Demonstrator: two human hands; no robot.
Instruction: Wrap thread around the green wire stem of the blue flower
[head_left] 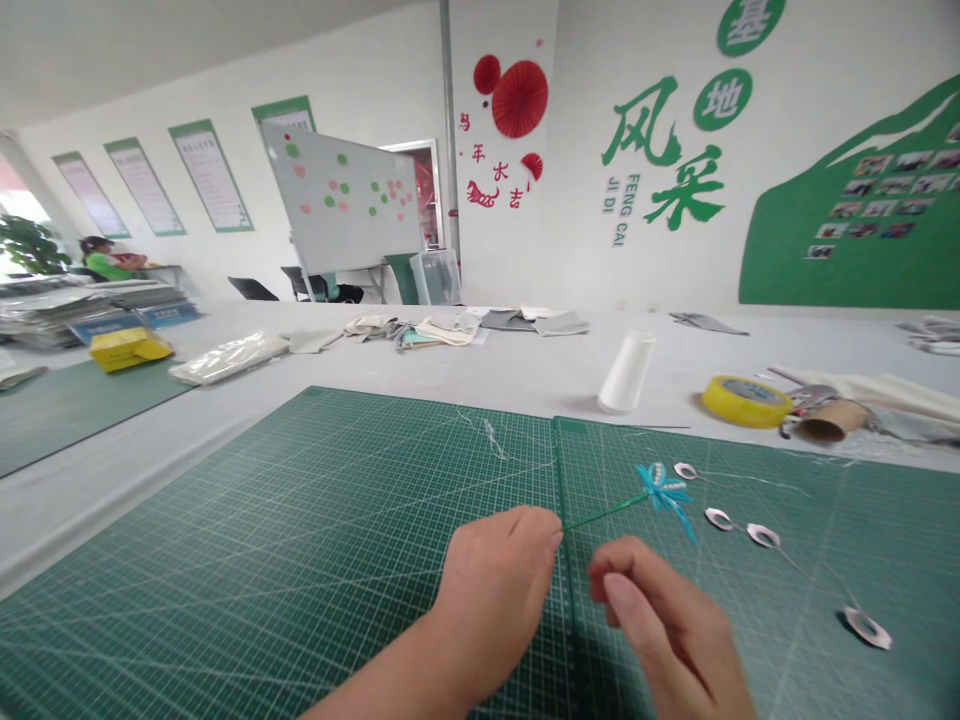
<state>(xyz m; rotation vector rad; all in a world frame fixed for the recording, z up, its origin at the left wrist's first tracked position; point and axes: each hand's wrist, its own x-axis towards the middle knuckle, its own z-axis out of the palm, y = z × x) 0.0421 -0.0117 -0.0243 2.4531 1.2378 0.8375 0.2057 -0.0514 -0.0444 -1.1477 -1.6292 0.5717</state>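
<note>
My left hand [502, 580] is closed around the lower end of a thin green stem [607, 513], above the cutting mats. At the stem's far end is a small flower [660, 490] of bright blue loops and strands, with pale beads along some loops. Just right of the stem, my right hand [660, 620] has its fingers curled and the thumb near the index finger; anything pinched there is hidden or too fine to see. Beyond it lie pale oval rings on thin wire: one ring [685, 471] near the flower, a pair including this ring [763, 537], and another ring [868, 628] at the right.
Two green cutting mats [360, 480] meet under my hands. Behind them stand a white thread cone [628, 372], a yellow tape roll [746, 400] and a cardboard tube [832, 421]. Fabric pieces [450, 328] lie farther back. A yellow box [130, 348] is left; a person [109, 260] sits beyond.
</note>
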